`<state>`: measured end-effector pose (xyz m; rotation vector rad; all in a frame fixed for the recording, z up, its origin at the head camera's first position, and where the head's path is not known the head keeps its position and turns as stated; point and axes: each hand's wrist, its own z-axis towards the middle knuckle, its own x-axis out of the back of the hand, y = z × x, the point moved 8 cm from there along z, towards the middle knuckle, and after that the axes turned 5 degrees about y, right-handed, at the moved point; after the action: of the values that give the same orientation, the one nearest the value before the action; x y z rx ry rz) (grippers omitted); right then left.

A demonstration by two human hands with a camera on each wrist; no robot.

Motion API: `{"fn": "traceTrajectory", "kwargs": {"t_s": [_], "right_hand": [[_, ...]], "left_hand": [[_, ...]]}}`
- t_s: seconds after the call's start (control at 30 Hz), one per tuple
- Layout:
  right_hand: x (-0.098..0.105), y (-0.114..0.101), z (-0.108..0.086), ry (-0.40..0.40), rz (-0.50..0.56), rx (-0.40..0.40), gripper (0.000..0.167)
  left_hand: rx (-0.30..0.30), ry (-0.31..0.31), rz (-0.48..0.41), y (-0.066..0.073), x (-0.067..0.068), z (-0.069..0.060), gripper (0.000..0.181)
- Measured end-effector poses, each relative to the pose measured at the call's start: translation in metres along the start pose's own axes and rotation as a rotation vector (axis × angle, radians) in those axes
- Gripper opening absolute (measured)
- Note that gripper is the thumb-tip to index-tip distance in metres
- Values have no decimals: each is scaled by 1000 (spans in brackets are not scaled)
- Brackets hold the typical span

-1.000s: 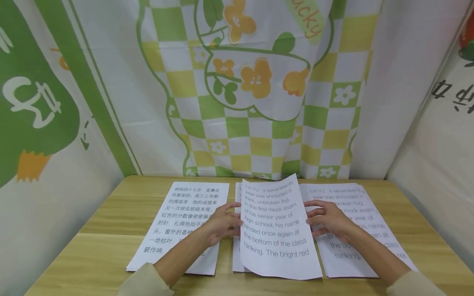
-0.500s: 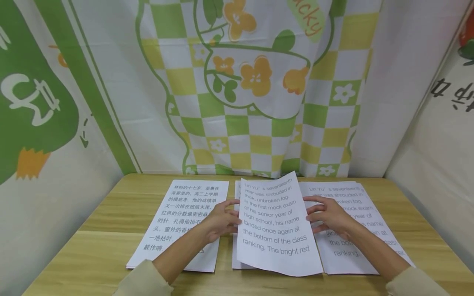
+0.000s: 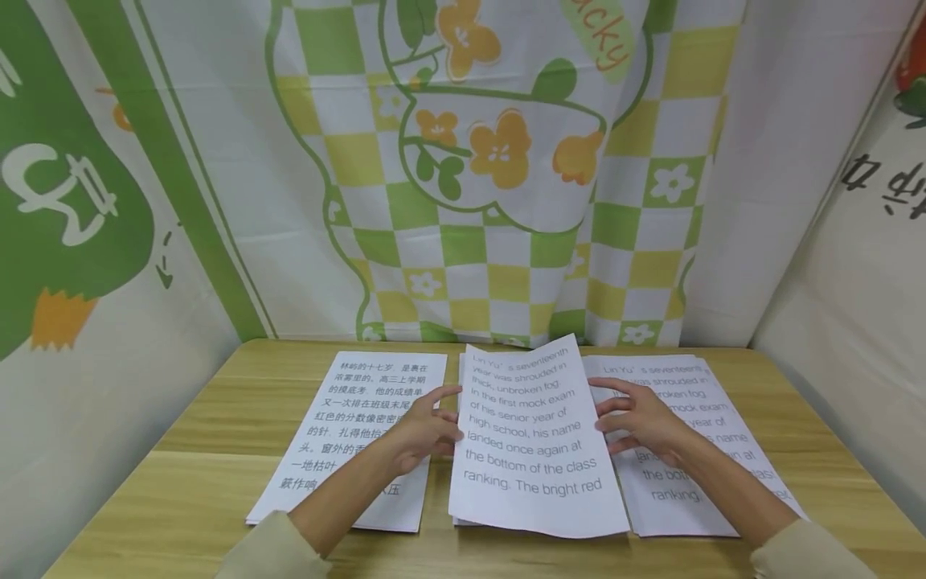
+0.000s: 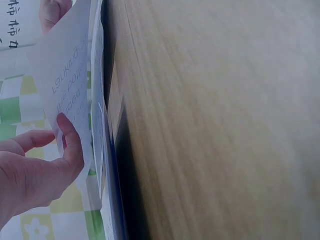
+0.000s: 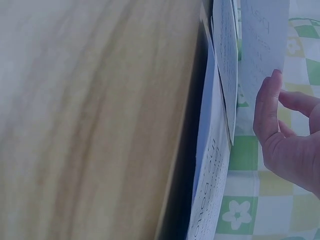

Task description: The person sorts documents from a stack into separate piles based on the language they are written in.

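A printed sheet of paper (image 3: 531,450) with English text is held a little above the middle paper stack (image 3: 458,521), which it mostly covers. My left hand (image 3: 419,434) pinches its left edge; in the left wrist view the thumb and index finger of that left hand (image 4: 42,170) meet at the paper's edge. Its right edge is between the thumb and fingers of my right hand (image 3: 644,422). The right wrist view shows my right hand (image 5: 287,130) with the thumb tip against the sheet (image 5: 265,35). The sheet's top edge bows, with its right corner raised.
To the left lies a stack of paper with Chinese text (image 3: 362,402), partly under my left forearm. A stack with English text (image 3: 694,515) lies on the right beneath my right hand. The wooden table (image 3: 195,418) ends at a patterned curtain (image 3: 470,265).
The sheet has shifted slightly left, its lower left corner swinging outward over the middle stack. My left hand has moved a little left with it, and my right hand has followed slightly.
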<state>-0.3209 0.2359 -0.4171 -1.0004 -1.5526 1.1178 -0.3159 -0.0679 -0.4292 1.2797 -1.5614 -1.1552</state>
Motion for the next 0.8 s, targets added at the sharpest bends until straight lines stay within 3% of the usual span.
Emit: {"fn": "traceTrajectory", "kwargs": {"t_s": [0.23, 0.5, 0.8], "right_hand": [[-9, -10, 5, -14, 19, 8, 79], [-19, -23, 12, -40, 50, 34, 76], [-37, -32, 19, -84, 69, 62, 77]], "left_hand": [[2, 35, 35, 0, 13, -1, 80], [11, 97, 45, -1, 31, 5, 74], [-15, 154, 38, 3, 52, 4, 66]]}}
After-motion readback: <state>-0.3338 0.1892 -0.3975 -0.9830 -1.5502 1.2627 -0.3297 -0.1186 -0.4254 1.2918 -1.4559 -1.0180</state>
